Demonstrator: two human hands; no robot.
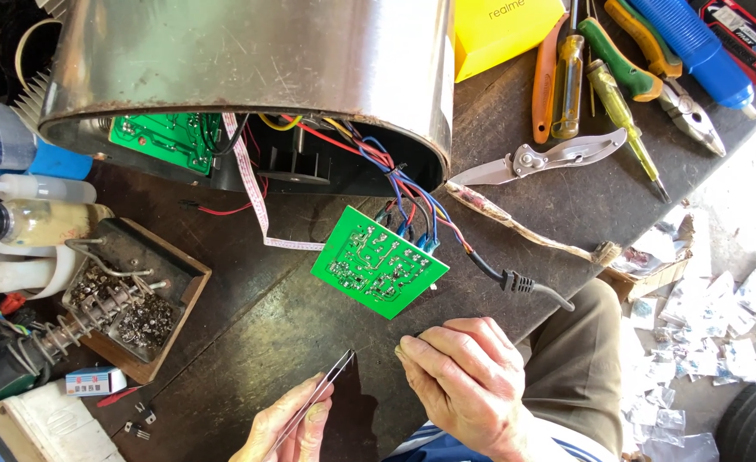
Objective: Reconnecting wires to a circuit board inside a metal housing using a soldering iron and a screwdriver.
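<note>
Head view. Left hand [296, 428], bottom centre of frame, fingers pinched together on a pair of tweezers [322, 395], tips aimed up toward the green circuit board [379, 263]. The board sits mid-frame, solder side up and tilted, hanging by coloured wires [403, 192] from the open end of the steel casing [249, 60] at the top. Right hand [459, 368], lower centre-right, is loosely curled with fingertips on the dark bench [249, 316]; it holds nothing visible.

Judgement: the board looks unsupported, so steadying it with the free hand before touching a joint would keep the tweezers from slipping across the solder pads.

Hard to read: individual solder joints are too small to tell apart; the inside of the casing is mostly in shadow; the soldering-iron stand [130, 299] at left is cut off partly by clutter.
</note>
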